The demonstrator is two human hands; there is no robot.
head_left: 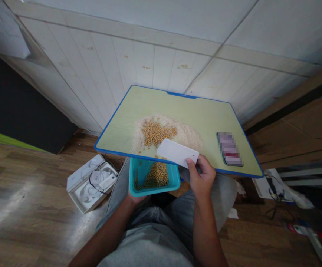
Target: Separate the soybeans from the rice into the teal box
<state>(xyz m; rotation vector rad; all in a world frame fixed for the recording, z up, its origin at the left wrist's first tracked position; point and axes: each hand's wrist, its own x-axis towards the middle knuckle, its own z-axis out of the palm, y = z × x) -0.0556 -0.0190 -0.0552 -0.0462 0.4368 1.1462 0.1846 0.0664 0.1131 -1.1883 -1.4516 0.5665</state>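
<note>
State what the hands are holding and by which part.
The right hand pinches a white card by its right end; the left hand supports a teal plastic tray under its near edge.

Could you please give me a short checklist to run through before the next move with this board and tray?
1. Left hand supports the teal plastic tray below the near edge: ok.
2. Right hand holds the white plastic card at that edge: ok.
3. Soybeans are apart from the rice: not ok, they sit on it.
4. Green board is firmly supported: cannot tell.
5. Tray is free of rice: cannot tell.
</note>
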